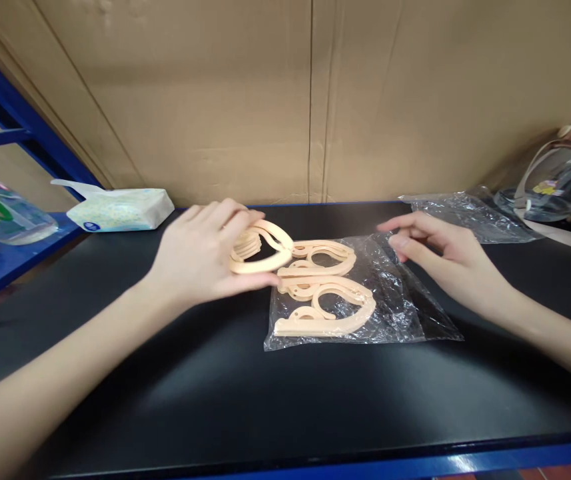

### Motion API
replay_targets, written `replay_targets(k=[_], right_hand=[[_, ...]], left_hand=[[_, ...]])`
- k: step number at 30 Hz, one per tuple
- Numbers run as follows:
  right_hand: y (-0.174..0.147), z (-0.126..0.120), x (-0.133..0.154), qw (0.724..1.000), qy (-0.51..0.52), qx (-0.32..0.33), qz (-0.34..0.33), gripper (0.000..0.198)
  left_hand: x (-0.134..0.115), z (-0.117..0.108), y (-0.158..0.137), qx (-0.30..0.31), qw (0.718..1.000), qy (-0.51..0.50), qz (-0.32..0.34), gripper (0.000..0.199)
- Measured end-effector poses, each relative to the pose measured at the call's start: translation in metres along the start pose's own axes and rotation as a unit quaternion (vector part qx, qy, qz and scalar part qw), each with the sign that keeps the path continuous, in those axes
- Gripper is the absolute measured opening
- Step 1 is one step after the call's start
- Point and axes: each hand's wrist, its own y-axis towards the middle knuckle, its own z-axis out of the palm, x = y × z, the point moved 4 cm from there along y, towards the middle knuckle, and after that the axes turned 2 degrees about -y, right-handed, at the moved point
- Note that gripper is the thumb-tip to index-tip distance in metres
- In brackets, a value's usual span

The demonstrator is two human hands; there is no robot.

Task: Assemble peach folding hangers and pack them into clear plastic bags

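My left hand [210, 257] is closed around a beige folded travel hanger [270, 257], above the left end of a clear plastic bag [390, 310]. Ridged beige pieces [246, 245] show through the loop; whether they are held or lie behind is unclear. Two more folded hangers [348, 327] lie in the bag, one above the other, their curved ends toward the right. Over the bag's right side hovers my right hand [435, 250], its index finger stretched out and nothing visible in its fingers.
The bag rests on a black tabletop [215, 407] with a blue edge. A tissue pack [122, 208] stands at the back left, beside a blue frame [25, 120]. Another clear bag [470, 213] and a transparent bottle [560, 180] are at the back right. Cardboard [205, 100] forms the back wall.
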Motion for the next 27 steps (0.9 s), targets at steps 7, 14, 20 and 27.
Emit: replay_targets(k=[7,14,20,27], right_hand=[[-0.03,0.032,0.046,0.965,0.063,0.237,-0.094,0.023],[-0.028,0.036,0.034,0.95,0.132,0.28,0.039,0.037],[-0.015,0.025,0.017,0.958,0.124,0.248,0.071,0.035],[-0.005,0.017,0.006,0.972,0.112,0.199,0.06,0.035]], left_hand=[[-0.088,-0.021,-0.011,-0.072,0.985,-0.105,0.121,0.088],[-0.082,-0.015,-0.01,-0.094,0.985,-0.045,0.141,0.079],[-0.061,0.001,-0.008,-0.075,0.988,-0.093,0.101,0.075],[-0.054,0.015,-0.01,-0.027,0.976,-0.212,0.039,0.069]])
